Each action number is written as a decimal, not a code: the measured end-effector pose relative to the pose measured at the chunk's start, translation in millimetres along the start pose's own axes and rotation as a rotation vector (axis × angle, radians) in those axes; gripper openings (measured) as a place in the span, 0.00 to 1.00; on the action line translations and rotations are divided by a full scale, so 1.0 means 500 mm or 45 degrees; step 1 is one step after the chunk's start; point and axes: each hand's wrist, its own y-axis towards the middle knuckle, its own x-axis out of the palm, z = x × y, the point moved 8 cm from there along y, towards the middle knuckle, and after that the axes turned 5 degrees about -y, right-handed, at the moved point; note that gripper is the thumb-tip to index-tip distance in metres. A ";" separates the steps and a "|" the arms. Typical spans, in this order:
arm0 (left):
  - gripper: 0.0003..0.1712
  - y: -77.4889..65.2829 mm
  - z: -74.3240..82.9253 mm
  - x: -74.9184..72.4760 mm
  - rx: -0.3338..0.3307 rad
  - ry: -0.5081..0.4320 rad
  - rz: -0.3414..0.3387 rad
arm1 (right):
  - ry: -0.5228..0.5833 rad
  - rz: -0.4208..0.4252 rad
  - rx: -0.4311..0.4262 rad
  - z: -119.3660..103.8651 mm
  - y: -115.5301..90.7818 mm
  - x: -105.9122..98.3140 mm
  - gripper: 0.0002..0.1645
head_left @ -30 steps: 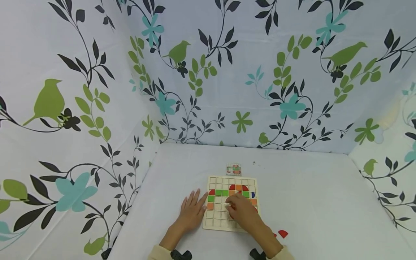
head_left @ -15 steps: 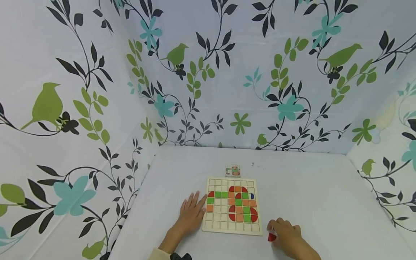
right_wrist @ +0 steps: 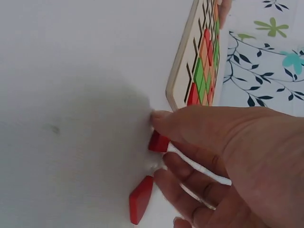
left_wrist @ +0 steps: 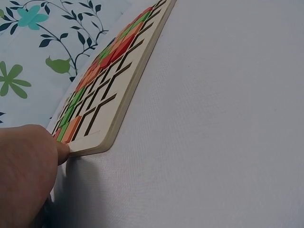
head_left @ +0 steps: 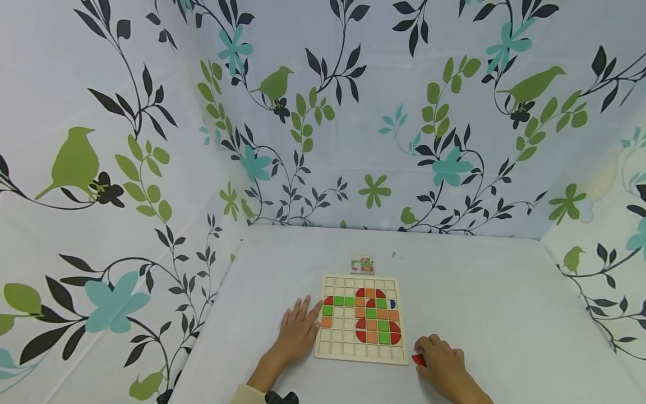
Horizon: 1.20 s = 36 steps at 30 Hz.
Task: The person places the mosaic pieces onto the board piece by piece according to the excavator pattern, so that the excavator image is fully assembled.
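Observation:
A square wooden grid board [head_left: 335, 351] lies on the white table, partly filled with red, green and orange pieces and one blue piece [head_left: 392, 304]. My left hand [head_left: 296, 334] rests on the table at its left edge, fingers straight, thumb touching the board's side in the left wrist view. Just off the board's near right corner, my right hand [head_left: 443, 363] pinches a red piece [right_wrist: 159, 141] between thumb and fingers. A second red piece [right_wrist: 141, 199] with a curved edge lies on the table beside those fingers; the hand hides it in the head view.
A small pattern card [head_left: 362, 264] lies just beyond the board's far edge. White tabletop [head_left: 484, 292] extends to both sides. A patterned cloth [head_left: 323, 112] with leaves, birds and flowers hangs behind and at the sides.
From over the board, my right hand moved right and down to the loose red pieces. One red piece has since shifted slightly toward the board. My left hand stayed in place.

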 end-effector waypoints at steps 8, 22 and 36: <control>0.31 0.002 -0.001 -0.001 0.004 0.008 0.007 | 0.049 0.080 -0.054 -0.002 0.003 0.000 0.15; 0.31 0.001 0.011 -0.010 -0.007 0.021 -0.019 | 0.134 0.276 -0.016 0.019 0.076 -0.019 0.15; 0.31 -0.005 0.007 -0.011 -0.002 0.001 -0.005 | 0.312 0.343 -0.291 -0.192 0.118 -0.057 0.15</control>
